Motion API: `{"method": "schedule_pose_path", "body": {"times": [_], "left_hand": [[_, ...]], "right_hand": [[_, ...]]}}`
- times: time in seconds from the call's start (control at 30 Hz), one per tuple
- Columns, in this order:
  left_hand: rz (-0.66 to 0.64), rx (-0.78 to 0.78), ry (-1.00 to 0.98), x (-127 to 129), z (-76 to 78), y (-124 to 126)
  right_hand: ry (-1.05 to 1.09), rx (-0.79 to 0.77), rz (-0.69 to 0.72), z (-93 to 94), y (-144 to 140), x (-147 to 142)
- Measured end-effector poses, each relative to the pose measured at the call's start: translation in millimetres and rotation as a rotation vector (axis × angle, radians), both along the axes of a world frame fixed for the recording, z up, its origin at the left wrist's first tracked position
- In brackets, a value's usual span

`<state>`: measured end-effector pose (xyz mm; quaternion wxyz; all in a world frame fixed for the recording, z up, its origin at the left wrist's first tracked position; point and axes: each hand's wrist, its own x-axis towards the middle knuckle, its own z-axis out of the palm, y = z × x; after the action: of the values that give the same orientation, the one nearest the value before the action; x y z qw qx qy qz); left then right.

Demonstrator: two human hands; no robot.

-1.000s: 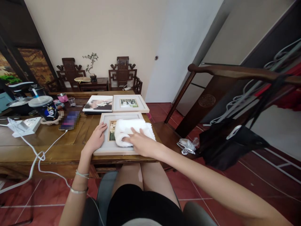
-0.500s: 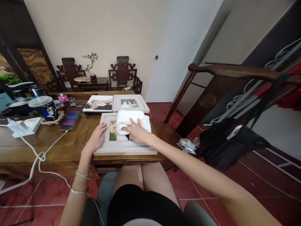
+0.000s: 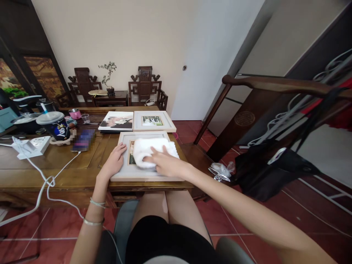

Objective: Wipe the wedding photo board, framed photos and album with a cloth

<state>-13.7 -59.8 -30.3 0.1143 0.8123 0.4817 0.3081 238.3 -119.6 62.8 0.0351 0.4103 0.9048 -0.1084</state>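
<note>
Right hand [image 3: 165,164] flat on towel [image 3: 148,150], framed photo [image 3: 131,153] mostly hidden

The folded towel [image 3: 150,149] is plain white — no print. The picture frame [image 3: 124,173] under it is pale whitewashed wood with a tan inner border. The table [image 3: 55,165] is brown, grain-streaked wood. At far left the cup [image 3: 56,126] is dark blue with a cartoon figure — floor tiles [image 3: 225,220] are brick red.
</note>
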Motion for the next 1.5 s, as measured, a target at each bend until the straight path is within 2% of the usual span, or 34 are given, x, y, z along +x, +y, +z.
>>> {"method": "schedule_pose_path", "body": {"times": [0.13,0.2,0.27,0.33,0.4,0.57,0.67,0.8,0.97,1.03,1.13,1.23,1.33,1.5], "left_hand": [[-0.012,-0.016,-0.004,-0.2,2.7,-1.4],[-0.020,-0.024,-0.010,-0.2,4.5,-2.3],[-0.020,-0.029,-0.021,-0.1,5.4,-2.8],[-0.016,-0.031,-0.024,0.0,5.2,-2.6],[-0.011,-0.028,-0.019,0.2,4.1,-1.9],[-0.008,-0.016,-0.023,1.0,2.9,-1.0],[-0.007,-0.009,-0.002,1.3,4.1,-1.4],[0.000,-0.008,0.013,2.2,5.6,-1.9],[0.028,-0.044,-0.020,6.1,10.7,-5.9],[0.049,-0.064,-0.056,8.3,15.3,-9.3],[0.042,-0.079,-0.106,11.5,22.9,-14.3],[0.035,-0.078,-0.146,13.4,27.2,-16.9],[0.025,-0.093,-0.172,14.2,28.2,-17.8],[0.035,-0.128,-0.148,13.8,26.3,-17.6]], "right_hand": [[0.030,0.279,-0.191,-23.5,60.6,1.9],[0.036,0.335,-0.241,-27.9,80.3,-0.3],[0.023,0.328,-0.240,-29.2,85.4,-5.5],[0.003,0.292,-0.201,-27.8,75.2,-11.8],[-0.012,0.239,-0.139,-22.2,53.5,-16.0],[-0.026,-0.054,0.077,8.9,-10.6,-11.1],[0.014,-0.160,0.147,20.9,-30.7,-7.3],[0.052,-0.111,0.133,9.3,-22.5,-10.4],[0.036,0.143,-0.007,-15.3,27.1,-22.6],[0.036,0.210,-0.060,-17.9,47.4,-32.3],[-0.008,0.207,-0.096,-15.7,64.0,-51.0],[-0.059,0.180,-0.080,-11.3,57.1,-66.3],[-0.071,0.137,-0.007,-6.0,31.4,-69.2],[-0.080,-0.008,0.144,11.5,-16.2,-42.5]]}}
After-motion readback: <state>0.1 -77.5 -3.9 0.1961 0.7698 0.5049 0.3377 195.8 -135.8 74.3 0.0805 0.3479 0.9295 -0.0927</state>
